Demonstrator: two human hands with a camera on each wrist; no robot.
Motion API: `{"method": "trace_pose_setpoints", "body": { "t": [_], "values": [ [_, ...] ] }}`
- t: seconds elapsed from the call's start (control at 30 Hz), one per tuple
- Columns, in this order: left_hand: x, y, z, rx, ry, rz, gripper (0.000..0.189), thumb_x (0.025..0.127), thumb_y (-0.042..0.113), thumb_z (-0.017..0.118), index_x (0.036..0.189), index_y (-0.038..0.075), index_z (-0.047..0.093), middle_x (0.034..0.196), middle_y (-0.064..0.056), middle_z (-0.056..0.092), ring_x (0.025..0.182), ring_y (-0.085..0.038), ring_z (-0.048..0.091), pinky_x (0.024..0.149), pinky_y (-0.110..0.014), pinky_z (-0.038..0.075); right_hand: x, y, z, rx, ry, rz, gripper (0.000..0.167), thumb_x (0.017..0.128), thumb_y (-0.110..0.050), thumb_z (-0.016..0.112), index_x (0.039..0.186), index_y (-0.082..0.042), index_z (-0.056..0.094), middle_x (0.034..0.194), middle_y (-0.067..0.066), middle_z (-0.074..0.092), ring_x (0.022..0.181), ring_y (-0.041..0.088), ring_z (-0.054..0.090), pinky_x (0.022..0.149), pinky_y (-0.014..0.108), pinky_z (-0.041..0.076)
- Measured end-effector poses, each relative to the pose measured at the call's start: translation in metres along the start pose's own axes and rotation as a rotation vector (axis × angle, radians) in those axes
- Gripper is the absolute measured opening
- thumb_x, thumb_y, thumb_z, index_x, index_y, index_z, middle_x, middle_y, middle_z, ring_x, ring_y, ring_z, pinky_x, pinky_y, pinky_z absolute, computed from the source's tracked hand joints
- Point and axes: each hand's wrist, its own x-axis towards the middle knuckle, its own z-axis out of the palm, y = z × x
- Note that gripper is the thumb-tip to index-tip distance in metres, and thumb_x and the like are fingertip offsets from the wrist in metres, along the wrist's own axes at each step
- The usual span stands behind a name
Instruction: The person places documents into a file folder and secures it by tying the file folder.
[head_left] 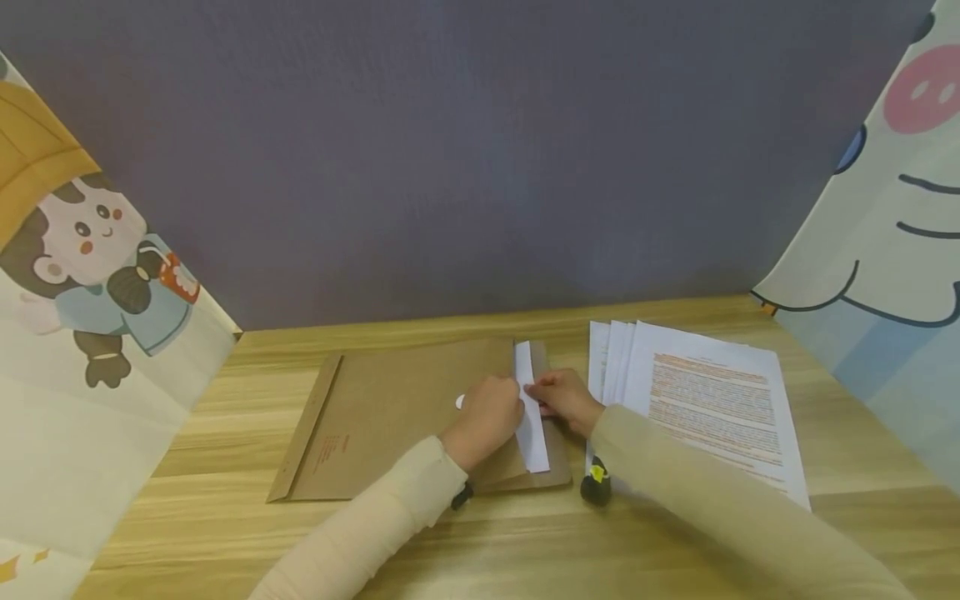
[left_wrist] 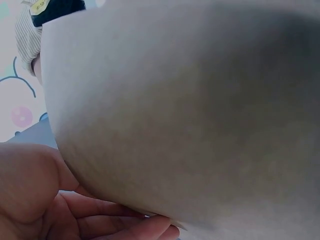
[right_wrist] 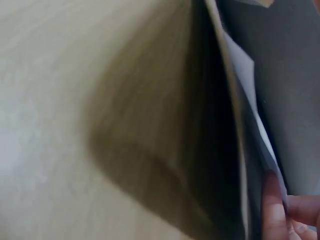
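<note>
A brown kraft envelope point(head_left: 397, 408) lies flat on the table, its open end to the right. White paper point(head_left: 533, 442) sticks out of that end as a narrow strip. My left hand point(head_left: 483, 421) grips the envelope's upper layer at the opening; in the left wrist view its thumb and fingers close around the brown edge. My right hand point(head_left: 567, 402) pinches the white paper at its right edge. In the right wrist view the paper point(right_wrist: 243, 70) stands between the parted layers of the envelope, with thumb and finger on it. Most of the paper is hidden inside.
To the right, a fanned stack of printed sheets point(head_left: 712, 408) lies partly under my right forearm. The wood-patterned table point(head_left: 225, 442) ends at a dark grey panel point(head_left: 480, 167) behind. Cartoon-printed cloths point(head_left: 60, 400) hang at both sides.
</note>
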Motion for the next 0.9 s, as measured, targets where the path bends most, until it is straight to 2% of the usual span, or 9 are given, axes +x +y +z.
{"method": "trace_pose_setpoints", "body": {
  "t": [0.13, 0.4, 0.67, 0.9],
  "values": [
    [0.0, 0.0, 0.0, 0.006, 0.017, 0.007, 0.015, 0.081, 0.007, 0.061, 0.067, 0.004, 0.062, 0.063, -0.007, 0.061, 0.051, -0.018, 0.052, 0.04, -0.028, 0.039, 0.0, -0.001, 0.003, 0.011, -0.001, -0.018, 0.017, 0.087, -0.003, 0.061, 0.094, 0.012, 0.062, 0.07, 0.002, 0.06, 0.052, 0.004, 0.053, 0.052, 0.017, 0.05],
    [-0.001, 0.0, -0.002, -0.013, 0.014, 0.012, 0.02, 0.082, 0.007, 0.059, 0.063, 0.005, 0.058, 0.059, -0.004, 0.055, 0.047, -0.013, 0.044, 0.038, -0.024, 0.034, 0.003, 0.0, 0.01, 0.046, -0.002, -0.032, 0.016, 0.085, 0.002, 0.058, 0.093, 0.016, 0.061, 0.068, 0.001, 0.059, 0.051, 0.004, 0.053, 0.051, 0.017, 0.05],
    [-0.002, -0.001, -0.002, -0.027, 0.007, 0.02, 0.023, 0.083, 0.006, 0.059, 0.06, 0.007, 0.054, 0.056, -0.001, 0.047, 0.045, -0.01, 0.038, 0.036, -0.02, 0.03, 0.004, 0.002, 0.016, 0.064, -0.069, -0.058, 0.018, 0.088, 0.003, 0.051, 0.092, 0.018, 0.059, 0.061, -0.002, 0.059, 0.05, 0.004, 0.055, 0.049, 0.016, 0.049],
    [-0.004, -0.001, -0.001, -0.024, 0.022, 0.021, 0.025, 0.083, 0.008, 0.058, 0.058, 0.009, 0.053, 0.058, -0.001, 0.048, 0.047, -0.011, 0.039, 0.037, -0.023, 0.033, 0.003, 0.002, 0.023, 0.059, -0.041, -0.06, 0.019, 0.087, 0.006, 0.048, 0.093, 0.019, 0.06, 0.064, 0.0, 0.06, 0.051, 0.006, 0.056, 0.051, 0.02, 0.052]
  ]
}}
